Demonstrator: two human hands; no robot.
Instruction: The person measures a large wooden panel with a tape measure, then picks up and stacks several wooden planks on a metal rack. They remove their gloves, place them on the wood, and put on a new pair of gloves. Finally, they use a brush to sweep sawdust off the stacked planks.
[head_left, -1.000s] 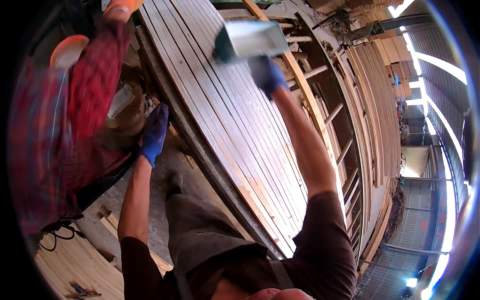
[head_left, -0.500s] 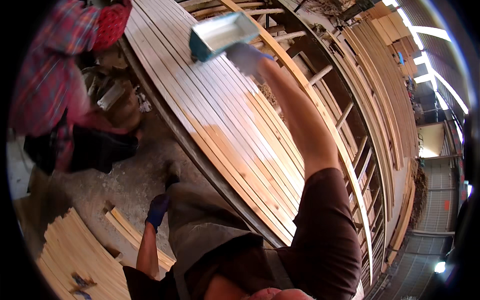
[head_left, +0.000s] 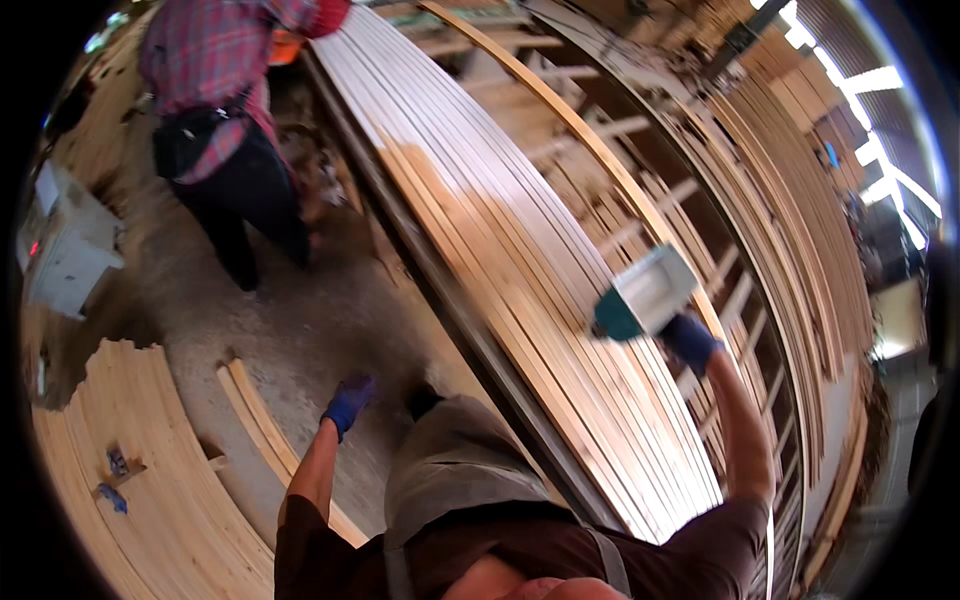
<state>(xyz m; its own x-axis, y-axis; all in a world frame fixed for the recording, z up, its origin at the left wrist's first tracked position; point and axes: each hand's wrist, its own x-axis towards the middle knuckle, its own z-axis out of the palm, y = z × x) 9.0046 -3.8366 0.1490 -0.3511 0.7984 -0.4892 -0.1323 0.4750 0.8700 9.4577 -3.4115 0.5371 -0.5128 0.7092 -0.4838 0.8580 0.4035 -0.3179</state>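
Observation:
My right hand (head_left: 692, 342), in a dark blue glove, grips the end of a rectangular trough (head_left: 622, 312), teal outside and whitish inside. The trough is at the right edge of a long row of narrow wooden boards (head_left: 500, 285) laid side by side; blur hides whether it touches them. A pale, shiny wet-looking coat covers the far boards and their right side, while the near left ones show bare yellowish wood. My left hand (head_left: 349, 404), also in a blue glove, hangs over the floor left of the boards with its fingers stretched out, holding nothing.
A dark rail (head_left: 440, 300) edges the boards on the left. Beyond their right side lie a slatted rack (head_left: 625, 235) and stacked timber (head_left: 790, 230). A co-worker in a checked shirt (head_left: 215, 60) stands far left. More planks (head_left: 130, 420) lie at lower left.
My right hand has brought the trough from the far part of the boards back toward me and to the right. The view has shifted, and more of the co-worker shows.

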